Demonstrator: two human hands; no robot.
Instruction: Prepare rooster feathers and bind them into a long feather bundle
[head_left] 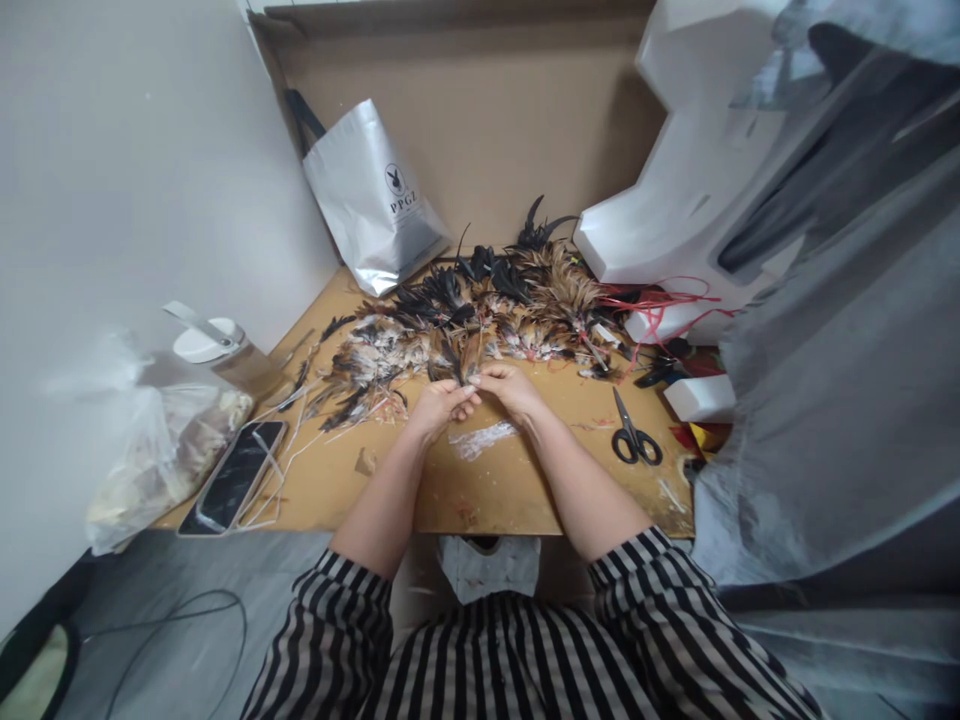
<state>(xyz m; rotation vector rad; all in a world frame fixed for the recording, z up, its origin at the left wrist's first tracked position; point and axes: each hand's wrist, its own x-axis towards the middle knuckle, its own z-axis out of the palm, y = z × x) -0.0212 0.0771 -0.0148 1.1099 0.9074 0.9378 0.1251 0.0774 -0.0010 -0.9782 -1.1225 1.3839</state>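
Note:
My left hand [444, 406] and my right hand [510, 388] meet at the middle of the table, fingertips pinched together. Between them they hold brown and dark feathers [470, 355] by the lower ends, tips pointing away from me. Just beyond my fingers lies a wide heap of feathers in brown, black and whitish tufts [375, 345]. Under my hands, white plastic strips [484, 438] rest on the tabletop. Black-handled scissors [634, 430] lie to the right of my right forearm, blades pointing away.
A silver bag [375, 200] leans at the back left. Along the left side are a lidded jug [225, 350], a plastic bag [165, 450] and a phone [234, 478] with thin white strips over it. Red ties [664, 300] and white foam [701, 398] sit at the right, beside a grey cloth [817, 420].

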